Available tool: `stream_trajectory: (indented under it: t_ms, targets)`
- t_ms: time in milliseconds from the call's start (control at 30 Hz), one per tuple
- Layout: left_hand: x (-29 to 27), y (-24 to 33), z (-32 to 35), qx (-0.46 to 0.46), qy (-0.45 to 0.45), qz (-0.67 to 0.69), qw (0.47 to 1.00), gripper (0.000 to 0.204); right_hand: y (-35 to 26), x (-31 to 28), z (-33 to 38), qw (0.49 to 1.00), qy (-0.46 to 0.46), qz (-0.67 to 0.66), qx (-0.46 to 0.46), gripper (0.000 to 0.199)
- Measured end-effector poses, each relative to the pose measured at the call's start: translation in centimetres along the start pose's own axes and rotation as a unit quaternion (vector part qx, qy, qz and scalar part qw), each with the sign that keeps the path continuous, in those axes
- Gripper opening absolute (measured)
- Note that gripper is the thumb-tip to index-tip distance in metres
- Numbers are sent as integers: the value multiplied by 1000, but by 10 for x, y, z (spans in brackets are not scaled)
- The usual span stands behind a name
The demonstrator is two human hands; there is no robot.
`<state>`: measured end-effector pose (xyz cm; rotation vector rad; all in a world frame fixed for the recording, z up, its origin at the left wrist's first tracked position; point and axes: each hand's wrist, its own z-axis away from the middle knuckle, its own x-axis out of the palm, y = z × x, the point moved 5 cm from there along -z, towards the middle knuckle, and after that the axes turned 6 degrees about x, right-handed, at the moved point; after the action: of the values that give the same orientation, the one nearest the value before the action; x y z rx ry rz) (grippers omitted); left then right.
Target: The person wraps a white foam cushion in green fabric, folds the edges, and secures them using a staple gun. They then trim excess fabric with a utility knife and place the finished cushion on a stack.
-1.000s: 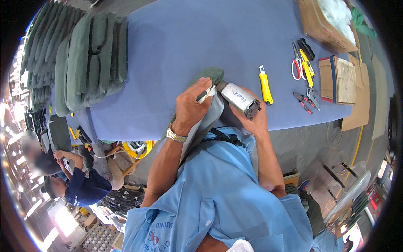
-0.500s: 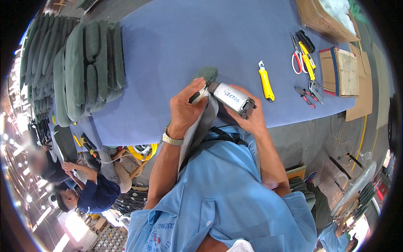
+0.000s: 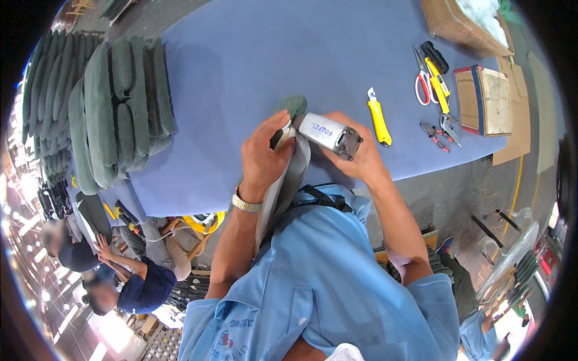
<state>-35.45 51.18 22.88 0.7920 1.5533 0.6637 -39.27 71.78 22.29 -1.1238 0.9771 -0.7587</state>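
Observation:
My left hand (image 3: 262,154) is closed on a green fabric-covered pad (image 3: 293,104) whose grey-white underside (image 3: 297,167) faces me. The pad stands on edge against my front, its rounded end on the table. A silver pneumatic staple gun (image 3: 322,130) is gripped in my right hand (image 3: 365,157), its fingers mostly hidden behind the body. The gun's nose meets the pad close to my left fingertips; I cannot tell whether it presses on it.
Stacked green pads (image 3: 123,108) fill the table's left end. On the right lie a yellow utility knife (image 3: 379,121), scissors (image 3: 423,84), pliers (image 3: 435,135), pruning shears (image 3: 448,127) and a worn box (image 3: 481,102). A carton (image 3: 460,27) of white stuffing stands behind. Co-workers (image 3: 144,286) sit at left.
The staple gun has turned to lie more level, its rear end swinging up slightly with my right hand. My left hand keeps its hold on the pad. The whole view has shifted a little.

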Motion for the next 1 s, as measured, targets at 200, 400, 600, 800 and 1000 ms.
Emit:
stream_trajectory:
  t_ms: [200, 400, 600, 800, 1000]
  targets:
    - [5, 13, -9, 0, -20, -53, 998, 79, -1, 9, 7, 1000, 17, -22, 9, 56]
    - [13, 2, -9, 24, -74, -85, 993, 73, 0, 6, 6, 1000, -1, 2, 7, 61]
    - [8, -3, -4, 25, -55, -78, 995, 74, 5, 18, 13, 999, 39, -1, 9, 62]
    - [3, -8, -8, -5, -43, -43, 998, 65, 3, 12, 2, 998, 5, -47, 27, 59]
    - [1, -6, -10, -37, -63, -24, 997, 65, -8, 2, -14, 998, -55, -18, 24, 59]
